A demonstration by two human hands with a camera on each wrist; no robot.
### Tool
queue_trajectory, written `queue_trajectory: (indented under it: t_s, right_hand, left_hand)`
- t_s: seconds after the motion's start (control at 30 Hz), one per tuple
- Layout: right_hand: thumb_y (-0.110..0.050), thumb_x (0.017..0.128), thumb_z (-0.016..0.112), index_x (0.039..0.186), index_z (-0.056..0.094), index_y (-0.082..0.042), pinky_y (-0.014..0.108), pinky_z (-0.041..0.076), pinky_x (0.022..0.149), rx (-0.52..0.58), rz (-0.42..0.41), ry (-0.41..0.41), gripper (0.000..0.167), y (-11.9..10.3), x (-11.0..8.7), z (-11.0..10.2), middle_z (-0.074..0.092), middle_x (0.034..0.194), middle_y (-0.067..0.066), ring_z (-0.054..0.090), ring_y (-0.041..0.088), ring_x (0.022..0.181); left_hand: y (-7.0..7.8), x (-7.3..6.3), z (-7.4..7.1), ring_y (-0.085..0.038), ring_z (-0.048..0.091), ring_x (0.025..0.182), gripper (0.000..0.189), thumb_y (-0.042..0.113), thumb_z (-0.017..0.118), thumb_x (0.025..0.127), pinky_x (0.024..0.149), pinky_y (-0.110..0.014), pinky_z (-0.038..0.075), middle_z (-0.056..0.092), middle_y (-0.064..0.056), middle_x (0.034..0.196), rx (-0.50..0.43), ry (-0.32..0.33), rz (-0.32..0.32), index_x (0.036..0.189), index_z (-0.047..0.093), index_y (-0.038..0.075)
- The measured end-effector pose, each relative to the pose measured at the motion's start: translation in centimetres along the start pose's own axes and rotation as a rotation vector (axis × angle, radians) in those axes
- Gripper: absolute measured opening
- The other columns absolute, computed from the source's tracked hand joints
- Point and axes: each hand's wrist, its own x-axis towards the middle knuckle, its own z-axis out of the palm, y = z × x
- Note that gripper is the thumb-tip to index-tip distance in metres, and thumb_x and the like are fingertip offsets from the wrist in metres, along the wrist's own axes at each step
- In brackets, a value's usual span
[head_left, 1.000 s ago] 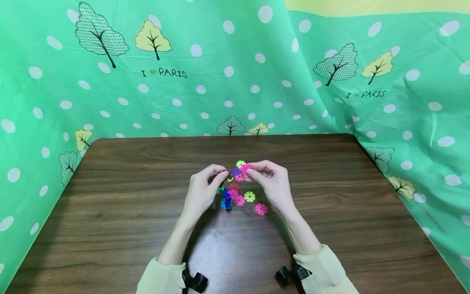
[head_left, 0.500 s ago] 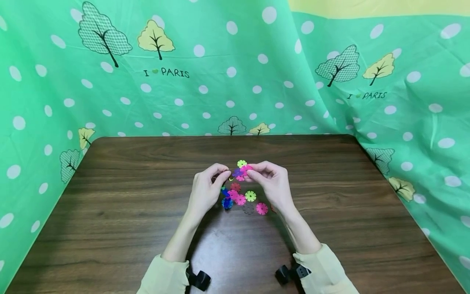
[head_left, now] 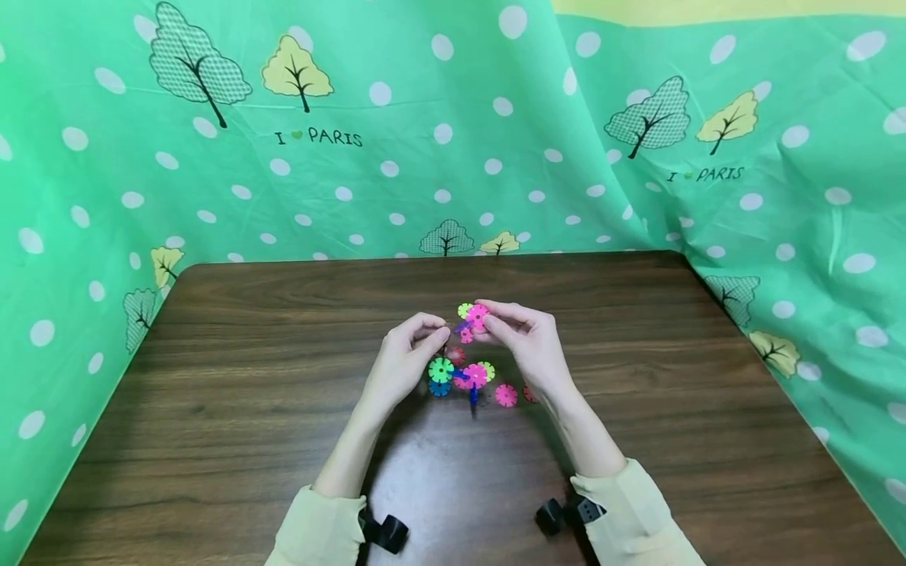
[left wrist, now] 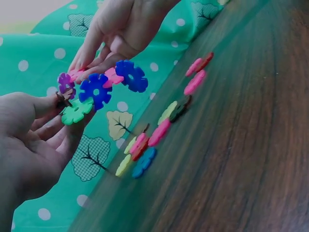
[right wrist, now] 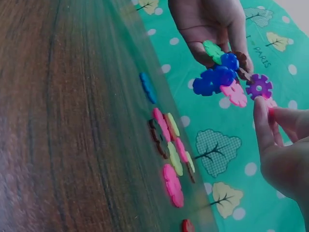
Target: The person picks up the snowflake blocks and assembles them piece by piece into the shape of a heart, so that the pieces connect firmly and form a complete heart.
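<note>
Head view high, looks forward-down over table (head_left: 637,409); wrist views low, close, sideways; all share disc pile (head_left: 470,377).

Head view: the left hand (head_left: 403,362) and right hand (head_left: 527,346) cover part of the linked discs (head_left: 470,318). Joints between discs are too small to resolve. Both sleeves (head_left: 318,534) are cut off at the bottom edge.
</note>
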Motion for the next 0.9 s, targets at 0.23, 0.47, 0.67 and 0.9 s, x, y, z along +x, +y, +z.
queue_trajectory:
  t_s: [0.23, 0.47, 0.67, 0.9]
  right_hand:
    - [0.001, 0.094, 0.071, 0.123, 0.066, 0.013, 0.035, 0.063, 0.081, 0.028, 0.01, -0.007, 0.032, -0.1, 0.1, 0.3, 0.078, 0.09, 0.0, 0.078, 0.013, 0.078]
    - [0.004, 0.092, 0.071, 0.117, 0.065, 0.017, 0.038, 0.064, 0.078, 0.042, 0.005, -0.055, 0.028, -0.1, -0.2, 1.1, 0.078, 0.091, 0.001, 0.078, 0.014, 0.078]
    - [0.003, 0.095, 0.069, 0.118, 0.067, 0.015, 0.037, 0.064, 0.079, 0.029, -0.002, -0.088, 0.026, -0.2, -0.5, 1.4, 0.079, 0.097, 0.001, 0.078, 0.013, 0.08]
    - [0.001, 0.096, 0.068, 0.122, 0.067, 0.013, 0.037, 0.064, 0.081, 0.017, -0.002, -0.113, 0.028, 0.0, -0.6, 1.3, 0.079, 0.103, 0.007, 0.079, 0.017, 0.082]
  left_hand:
    - [-0.1, 0.0, -0.5, -0.016, 0.071, 0.105, 0.026, 0.03, 0.064, 0.103, 0.095, -0.034, 0.057, 0.077, -0.007, 0.114, 0.0, 0.001, 0.013, 0.12, 0.072, 0.012]
    - [0.2, -0.1, 0.0, -0.014, 0.068, 0.103, 0.024, 0.033, 0.067, 0.101, 0.094, -0.035, 0.054, 0.078, -0.002, 0.115, 0.062, 0.026, 0.038, 0.117, 0.077, 0.018]
    - [0.4, -0.2, 0.0, -0.013, 0.065, 0.089, 0.022, 0.033, 0.069, 0.099, 0.083, -0.029, 0.053, 0.078, -0.004, 0.104, 0.039, 0.004, 0.016, 0.111, 0.079, 0.017]
    - [0.2, -0.1, -0.3, -0.013, 0.067, 0.096, 0.021, 0.029, 0.071, 0.098, 0.086, -0.028, 0.054, 0.078, -0.006, 0.108, -0.028, -0.015, -0.009, 0.11, 0.078, 0.014]
